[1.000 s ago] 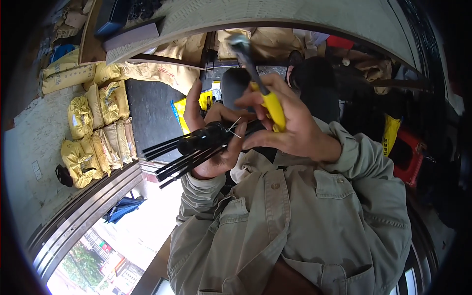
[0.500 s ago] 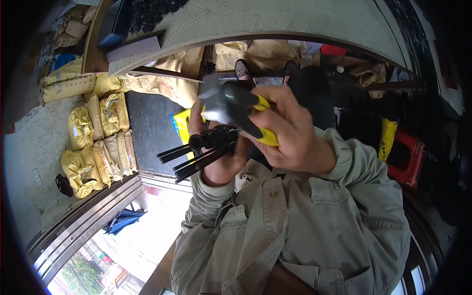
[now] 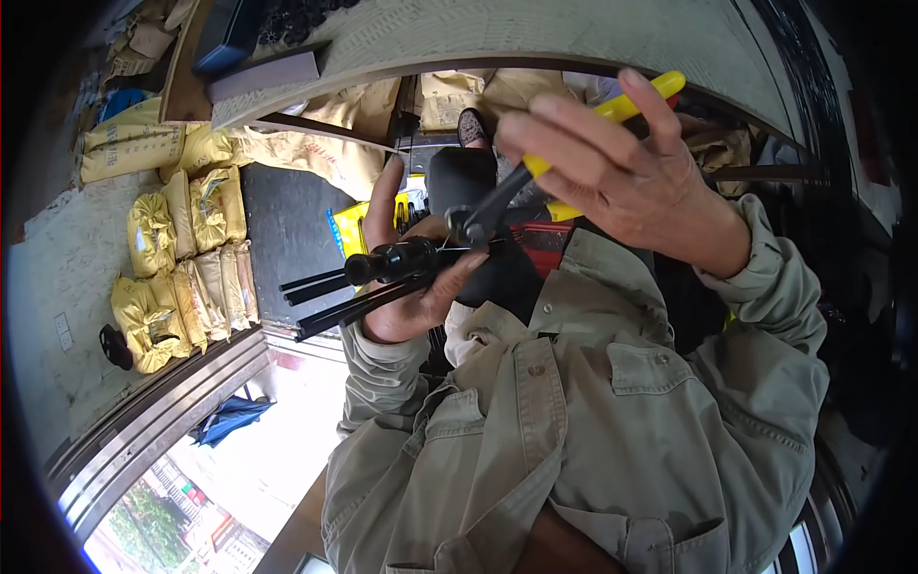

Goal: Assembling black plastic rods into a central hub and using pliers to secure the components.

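My left hand (image 3: 416, 316) is wrapped round a bundle of thin black rods with a black ringed tube (image 3: 402, 258) among them, its forefinger pointing away from me. The rod ends stick out toward the left. In my right hand (image 3: 631, 191) is a pair of pliers (image 3: 495, 206) with yellow-and-black handles, which are spread wide apart. Its head hangs just above the bundle, by a fine wire-like strand (image 3: 459, 250) near the left fingers. Whether the jaws touch the strand I cannot tell.
A worktop (image 3: 535, 81) crosses the far side, with a blue box (image 3: 223, 38) and dark small parts at its left end. Yellow sacks (image 3: 158, 325) are stacked at the left. A yellow bag (image 3: 352, 230) lies beyond my left hand. A blue umbrella (image 3: 229, 419) is near the doorway.
My right hand has moved right and away from me, and the pliers' handles have spread apart. The pliers' head now points down at the bundle. My left hand has shifted slightly left with the rods.
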### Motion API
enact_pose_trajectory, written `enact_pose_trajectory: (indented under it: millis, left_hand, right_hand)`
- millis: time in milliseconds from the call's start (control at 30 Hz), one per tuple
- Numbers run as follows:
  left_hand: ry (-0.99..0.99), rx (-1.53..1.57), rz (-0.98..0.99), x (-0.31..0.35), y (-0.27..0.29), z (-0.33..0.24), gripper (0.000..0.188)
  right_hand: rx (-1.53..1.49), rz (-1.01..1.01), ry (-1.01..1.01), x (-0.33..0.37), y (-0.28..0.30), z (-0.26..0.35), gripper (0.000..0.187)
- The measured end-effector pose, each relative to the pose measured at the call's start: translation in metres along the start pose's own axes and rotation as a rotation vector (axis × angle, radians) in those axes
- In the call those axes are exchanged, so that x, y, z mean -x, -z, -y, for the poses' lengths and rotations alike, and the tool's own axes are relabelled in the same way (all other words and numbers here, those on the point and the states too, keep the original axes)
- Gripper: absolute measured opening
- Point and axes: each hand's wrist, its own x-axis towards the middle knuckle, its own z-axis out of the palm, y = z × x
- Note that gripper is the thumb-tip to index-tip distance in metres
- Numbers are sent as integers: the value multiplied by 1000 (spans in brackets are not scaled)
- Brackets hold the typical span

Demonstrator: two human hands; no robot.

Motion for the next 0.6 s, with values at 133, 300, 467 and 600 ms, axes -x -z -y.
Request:
enact_pose_trajectory:
  millis: [133,300,467,600]
  left_hand:
    - [-30,9,-83,0,-6,-2,88]
    - [-3,20,-103,3,-3,5,86]
    - [91,20,164,-2,17,-4,86]
    - [-32,61,301,-1,14,5,79]
  right_hand:
    - [137,-100,31,-2,-7,7,24]
    - [-275,-22,-298,10,-8,39,29]
    - [-543,251,-133,16,16,7,37]
    - [-1796,1196,-419,8,22,-23,40]
